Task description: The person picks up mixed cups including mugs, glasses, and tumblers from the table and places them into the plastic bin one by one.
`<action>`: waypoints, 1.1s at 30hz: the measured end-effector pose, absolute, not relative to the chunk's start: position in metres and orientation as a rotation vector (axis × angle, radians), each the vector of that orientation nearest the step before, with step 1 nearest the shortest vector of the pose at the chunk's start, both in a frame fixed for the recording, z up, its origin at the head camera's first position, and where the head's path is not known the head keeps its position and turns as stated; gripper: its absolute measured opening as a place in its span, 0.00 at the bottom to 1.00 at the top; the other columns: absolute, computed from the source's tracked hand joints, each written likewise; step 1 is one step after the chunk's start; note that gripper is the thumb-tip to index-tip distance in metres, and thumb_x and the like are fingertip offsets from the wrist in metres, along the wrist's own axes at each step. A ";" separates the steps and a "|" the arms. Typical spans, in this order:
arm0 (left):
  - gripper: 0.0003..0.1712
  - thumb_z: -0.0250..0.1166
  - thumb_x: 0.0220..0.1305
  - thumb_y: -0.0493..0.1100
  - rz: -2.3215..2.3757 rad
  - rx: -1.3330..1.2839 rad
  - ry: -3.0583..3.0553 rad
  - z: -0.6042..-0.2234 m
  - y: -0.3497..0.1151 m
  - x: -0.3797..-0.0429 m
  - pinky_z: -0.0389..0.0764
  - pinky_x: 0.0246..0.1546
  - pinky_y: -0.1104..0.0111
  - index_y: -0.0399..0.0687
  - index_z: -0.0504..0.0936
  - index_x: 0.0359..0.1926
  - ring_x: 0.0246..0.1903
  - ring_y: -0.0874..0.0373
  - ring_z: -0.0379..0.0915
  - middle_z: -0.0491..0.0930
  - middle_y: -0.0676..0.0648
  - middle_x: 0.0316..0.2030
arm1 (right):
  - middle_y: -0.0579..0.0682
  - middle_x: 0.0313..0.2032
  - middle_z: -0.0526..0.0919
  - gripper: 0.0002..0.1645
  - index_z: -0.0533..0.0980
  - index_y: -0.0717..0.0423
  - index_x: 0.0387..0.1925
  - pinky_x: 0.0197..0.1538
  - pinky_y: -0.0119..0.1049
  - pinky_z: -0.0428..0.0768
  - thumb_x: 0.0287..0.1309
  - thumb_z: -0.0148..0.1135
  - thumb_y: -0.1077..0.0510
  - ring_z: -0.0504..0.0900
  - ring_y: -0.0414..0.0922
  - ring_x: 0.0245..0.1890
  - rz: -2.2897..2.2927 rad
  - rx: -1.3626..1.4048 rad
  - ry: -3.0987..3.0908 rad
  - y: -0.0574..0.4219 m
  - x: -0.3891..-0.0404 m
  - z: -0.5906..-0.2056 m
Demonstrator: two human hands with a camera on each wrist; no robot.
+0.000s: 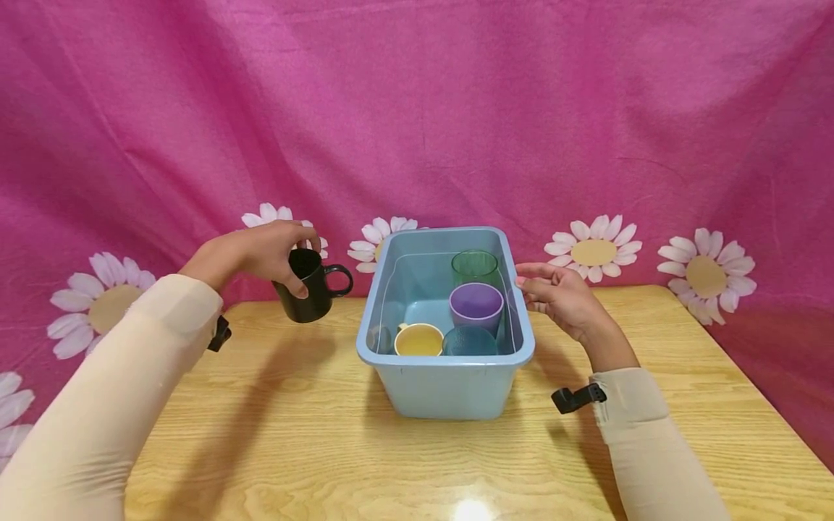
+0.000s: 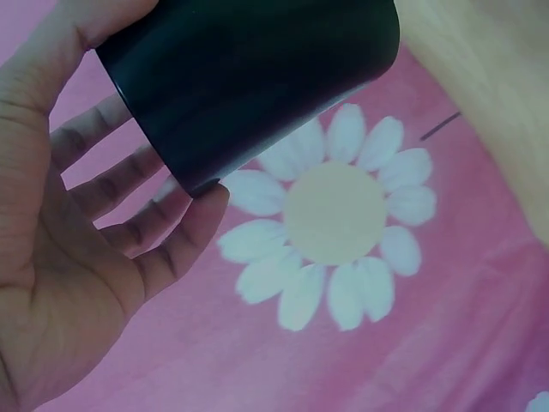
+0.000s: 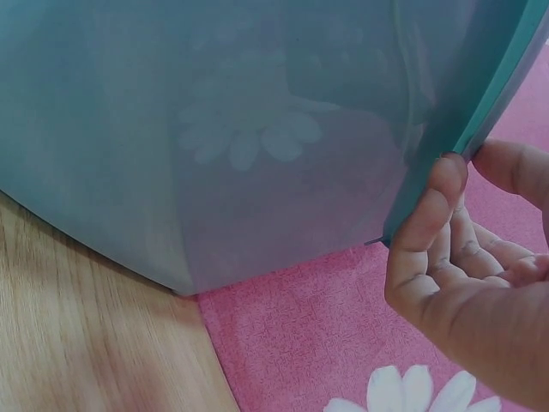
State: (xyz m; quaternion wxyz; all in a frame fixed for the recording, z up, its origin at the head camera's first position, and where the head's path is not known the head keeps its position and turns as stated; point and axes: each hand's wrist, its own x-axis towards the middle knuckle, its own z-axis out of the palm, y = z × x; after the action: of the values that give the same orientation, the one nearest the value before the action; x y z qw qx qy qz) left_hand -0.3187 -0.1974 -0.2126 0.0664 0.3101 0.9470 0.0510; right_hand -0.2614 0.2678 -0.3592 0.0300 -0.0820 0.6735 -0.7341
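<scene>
My left hand (image 1: 276, 250) grips a black mug (image 1: 306, 293) by its rim from above, holding it up over the table left of the tub. The mug tilts slightly, its handle pointing toward the tub. In the left wrist view the fingers (image 2: 184, 232) reach round the mug's mouth. A light blue plastic tub (image 1: 449, 391) stands mid-table. At its right rim my right hand (image 1: 563, 297) pinches the edge between thumb and fingers, as the right wrist view shows. Inside the tub are a yellow cup (image 1: 419, 340), a purple cup (image 1: 476, 304), a green glass (image 1: 475, 266) and a teal glass bowl (image 1: 469, 341).
The wooden table (image 1: 313, 449) carries the tub. Behind it hangs a pink cloth (image 1: 417, 116) with white daisies along its lower part. The tub's raised rim and walls surround the cups, which crowd its right and near side.
</scene>
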 end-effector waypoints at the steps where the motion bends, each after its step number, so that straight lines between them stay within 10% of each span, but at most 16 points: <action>1: 0.38 0.85 0.41 0.47 0.147 0.933 2.865 -0.210 -0.196 -0.318 0.82 0.42 0.57 0.44 0.79 0.53 0.44 0.49 0.77 0.79 0.42 0.46 | 0.45 0.36 0.88 0.31 0.67 0.71 0.66 0.41 0.32 0.85 0.69 0.65 0.60 0.84 0.40 0.30 -2.260 -0.252 2.077 0.268 -0.261 -0.359; 33: 0.31 0.83 0.42 0.48 0.113 1.127 2.942 -0.146 -0.137 -0.309 0.82 0.42 0.58 0.48 0.80 0.49 0.48 0.51 0.72 0.77 0.45 0.44 | 0.44 0.37 0.88 0.32 0.66 0.72 0.68 0.42 0.33 0.85 0.70 0.64 0.61 0.84 0.40 0.31 -2.233 -0.258 2.121 0.268 -0.261 -0.358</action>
State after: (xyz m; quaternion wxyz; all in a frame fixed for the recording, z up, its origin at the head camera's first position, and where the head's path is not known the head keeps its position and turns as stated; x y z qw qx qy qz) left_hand -0.3091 -0.1367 -0.1465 -0.0056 0.3574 0.9332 0.0358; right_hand -0.2609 0.2685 -0.3585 0.0257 -0.0835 0.6860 -0.7223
